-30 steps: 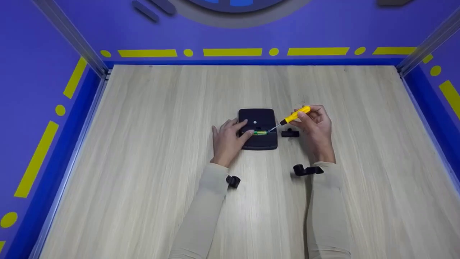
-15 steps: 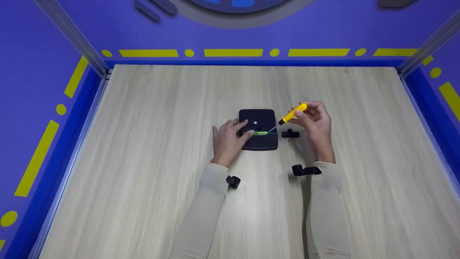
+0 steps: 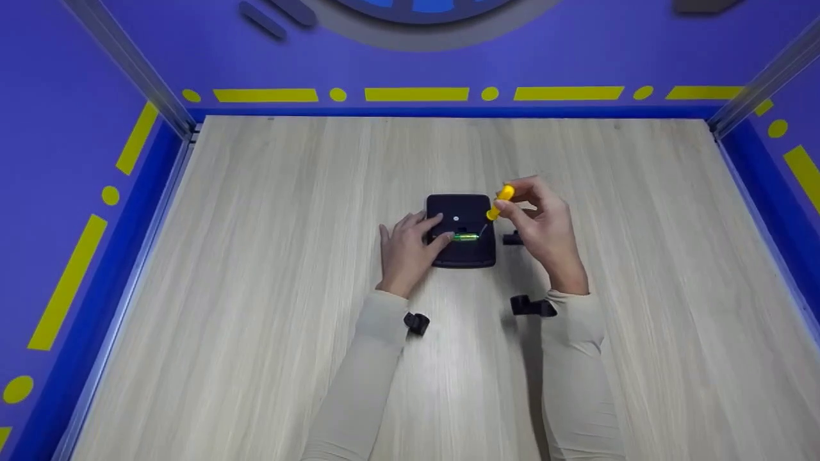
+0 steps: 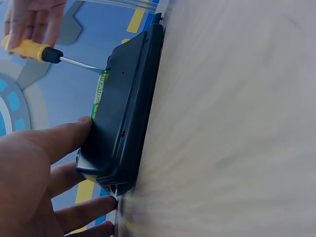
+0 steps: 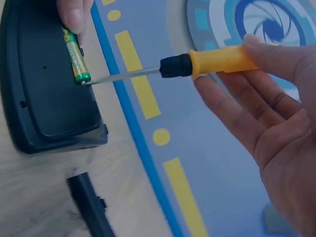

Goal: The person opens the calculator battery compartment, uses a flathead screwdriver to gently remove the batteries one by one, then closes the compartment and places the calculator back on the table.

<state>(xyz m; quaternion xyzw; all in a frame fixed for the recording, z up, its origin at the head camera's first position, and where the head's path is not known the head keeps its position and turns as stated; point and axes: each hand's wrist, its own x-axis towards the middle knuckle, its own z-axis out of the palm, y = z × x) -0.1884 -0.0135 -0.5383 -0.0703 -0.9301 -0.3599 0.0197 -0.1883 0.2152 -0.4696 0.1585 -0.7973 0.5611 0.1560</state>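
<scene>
A flat black device [image 3: 467, 255] with rounded corners lies on the table. In its slot sits a green-and-gold battery [image 5: 75, 57]. My left hand [image 3: 407, 253] rests at the device's left side, thumb on the battery's left end, index finger on the black surface, the other fingers spread past the edge. Between thumb and fingers, my right hand [image 3: 548, 227] grips the yellow handle of a screwdriver [image 5: 222, 60]. The metal shaft slants down to the battery's right end; its tip appears to touch there. The thumb covers the battery's left part.
A small black cover-like piece [image 3: 512, 239] with a tab lies right of the device, partly behind the right hand in the head view. Blue walls with yellow markings [image 3: 416, 94] bound the wooden table [image 3: 288, 224]. Both wrists carry black camera mounts [image 3: 416, 323].
My right hand has moved left, bringing the screwdriver's handle leftward and more upright, while its tip stays near the battery's right end. The left hand and the device have stayed in place.
</scene>
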